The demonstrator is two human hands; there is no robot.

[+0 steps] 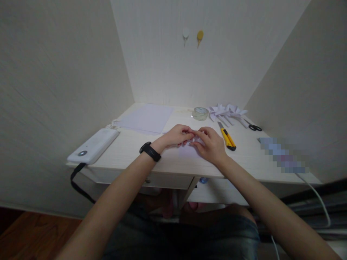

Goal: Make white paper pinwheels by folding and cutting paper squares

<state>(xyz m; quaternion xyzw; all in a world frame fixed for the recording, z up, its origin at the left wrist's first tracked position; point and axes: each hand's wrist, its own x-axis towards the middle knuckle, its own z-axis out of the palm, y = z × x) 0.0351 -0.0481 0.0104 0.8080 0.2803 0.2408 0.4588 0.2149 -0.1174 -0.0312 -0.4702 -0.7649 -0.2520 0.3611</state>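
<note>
Both hands meet over a small white paper point(189, 148) on the desk point(130, 151) — left hand point(177, 136) and right hand point(210, 144) pinch its top edge with their fingertips. A yellow knife point(227, 137) lies just beside the right hand.

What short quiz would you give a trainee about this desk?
1. True or false: the yellow utility knife lies on the desk just right of the right hand.
2. Which wrist wears the black band? A left; B right; C neither.
3. Fill the gap: the fingertips of the left hand and right hand meet on a small white ___.
Key: 1 true; 2 A; 3 paper.
</note>
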